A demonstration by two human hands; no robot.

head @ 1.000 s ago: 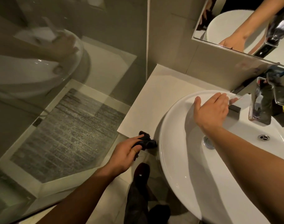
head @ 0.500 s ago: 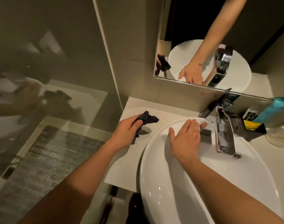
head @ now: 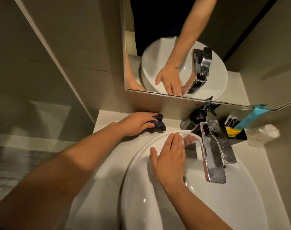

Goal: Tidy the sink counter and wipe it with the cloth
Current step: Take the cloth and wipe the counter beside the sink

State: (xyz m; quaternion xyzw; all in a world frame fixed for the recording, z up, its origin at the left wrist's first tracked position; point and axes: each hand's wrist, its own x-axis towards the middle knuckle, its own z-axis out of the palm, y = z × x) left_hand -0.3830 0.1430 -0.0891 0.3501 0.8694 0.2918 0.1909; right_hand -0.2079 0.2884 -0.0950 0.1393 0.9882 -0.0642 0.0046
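The left hand (head: pixel 138 124) grips the dark cloth (head: pixel 158 124) on the counter (head: pixel 106 120) at the basin's (head: pixel 207 205) 11 o'clock; the right hand (head: pixel 169 160) lies spread inside. Wiping seems begun; bottles (head: pixel 197 116) remain at 1 o'clock.

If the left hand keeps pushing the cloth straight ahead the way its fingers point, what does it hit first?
The left hand points right along the counter's back strip, dark cloth leading. The first thing in line looks like the dark pump bottle behind the faucet, though depth is hard to judge.
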